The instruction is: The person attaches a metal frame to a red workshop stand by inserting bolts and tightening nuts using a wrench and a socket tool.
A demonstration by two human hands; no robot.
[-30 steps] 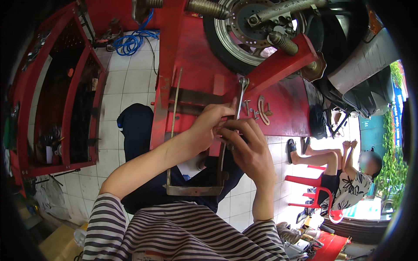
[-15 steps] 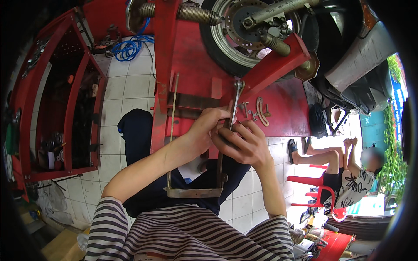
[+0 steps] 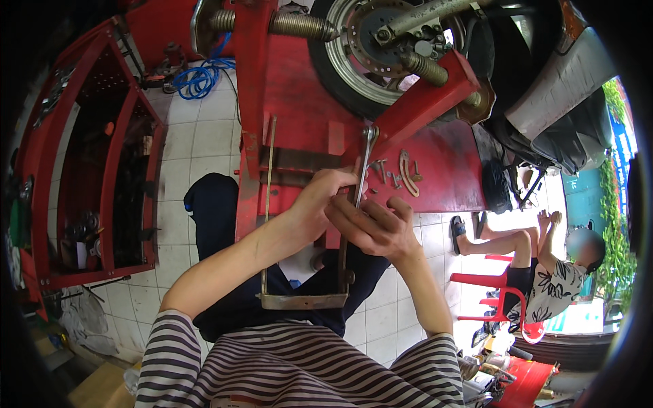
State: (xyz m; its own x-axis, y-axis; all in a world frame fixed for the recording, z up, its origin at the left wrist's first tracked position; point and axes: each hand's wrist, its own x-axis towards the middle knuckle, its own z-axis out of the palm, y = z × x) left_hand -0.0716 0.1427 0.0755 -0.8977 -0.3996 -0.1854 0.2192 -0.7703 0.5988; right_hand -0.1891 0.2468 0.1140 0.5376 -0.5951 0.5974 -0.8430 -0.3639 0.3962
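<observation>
A U-shaped metal bracket (image 3: pixel 303 301) stands across my lap, its crosspiece toward me and its two long arms reaching over a red platform (image 3: pixel 449 190). My left hand (image 3: pixel 324 197) is closed around the right arm of this bracket; its fingertips are partly hidden. Alongside that arm lies a wrench (image 3: pixel 367 153), ring head pointing away from me. My right hand (image 3: pixel 371 224) has its fingers curled at the wrench's near end, with one finger lifted. Right of the wrench lie a curved slotted plate (image 3: pixel 408 175) and several small bolts (image 3: pixel 382 170).
A motorcycle wheel (image 3: pixel 347 75) sits between red clamp arms with threaded screws (image 3: pixel 303 26). At left stands a red tool cabinet (image 3: pixel 102 156), with a coiled blue hose (image 3: pixel 197 81) behind it. A person sits on a red chair (image 3: pixel 507 299) at right.
The fingers of my right hand have shifted on the wrench, and one has lifted away. My left hand and the bracket have stayed nearly still. My view has shifted slightly.
</observation>
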